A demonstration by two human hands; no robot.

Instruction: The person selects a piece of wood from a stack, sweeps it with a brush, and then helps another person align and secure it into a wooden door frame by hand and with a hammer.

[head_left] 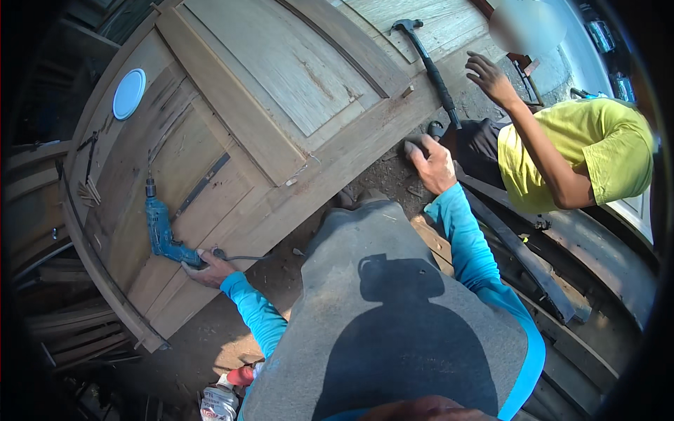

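A blue corded power drill (160,224) lies on the wooden panel, its bit pointing to the far side. My left hand (210,269) is closed around the end of its handle, beside the cord. My right hand (431,165) is raised off the panel's near edge, fingers loosely bent and apart, holding nothing that I can see. Closest to it is a claw hammer (437,81) with a black grip, which lies across the panel's edge with its handle end sticking out. A flat dark metal strip or file (202,184) rests right of the drill.
The large wooden door-like panel (232,224) fills the left and top. On it are a white round lid (129,94) and small wooden sticks (89,192). A person in a yellow shirt (576,151) crouches at right, one hand (493,81) near the hammer. Timber (519,252) lies stacked below.
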